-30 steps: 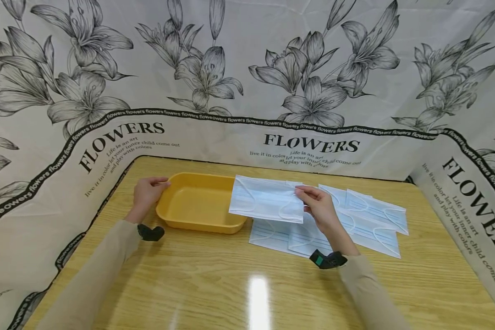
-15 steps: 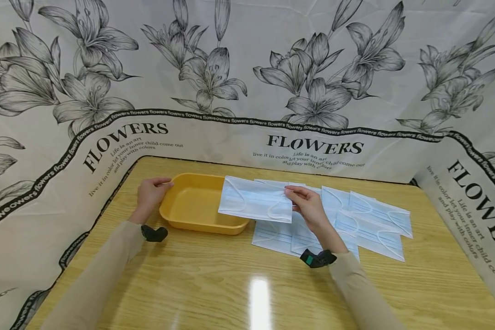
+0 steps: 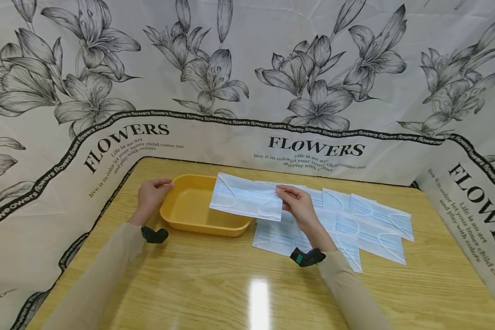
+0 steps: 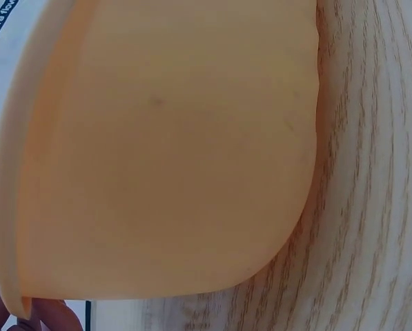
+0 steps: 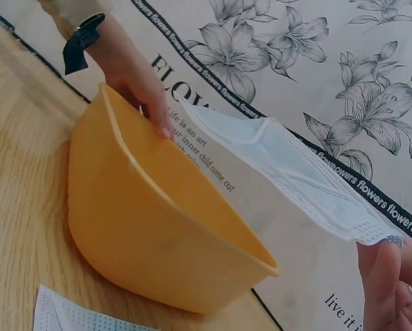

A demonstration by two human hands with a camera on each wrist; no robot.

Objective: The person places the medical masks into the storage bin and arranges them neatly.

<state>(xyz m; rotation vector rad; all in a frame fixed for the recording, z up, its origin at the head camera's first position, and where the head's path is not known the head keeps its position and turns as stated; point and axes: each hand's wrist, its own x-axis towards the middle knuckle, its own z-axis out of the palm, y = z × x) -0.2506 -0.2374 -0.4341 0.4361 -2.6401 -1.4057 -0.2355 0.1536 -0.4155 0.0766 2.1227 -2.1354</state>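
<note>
Pinched at its right edge by my right hand (image 3: pixel 299 205) is a pale blue face mask (image 3: pixel 245 195) with white ear loops. In the head view it overlaps the right part of a yellow plastic basin (image 3: pixel 206 230). The right wrist view shows this mask (image 5: pixel 281 165) raised above the basin's rim, sagging away from the fingers. My left hand (image 3: pixel 150 197) grips the basin's left rim between thumb and fingers. Up close, the left wrist view is mostly filled by the basin's outer wall (image 4: pixel 178 152), with fingertips (image 4: pixel 61 318) at the rim in the lower left corner.
Several more face masks (image 3: pixel 383 236) lie flat and overlapping on the wooden table (image 3: pixel 198 275), right of the basin. Behind and at both sides hangs a white cloth (image 3: pixel 231 144) with printed flowers and lettering. Each wrist wears a black band (image 3: pixel 307 257).
My right hand has moved left with the mask, bringing it farther over the basin, its left end now slightly higher. My left hand keeps its grip on the rim.
</note>
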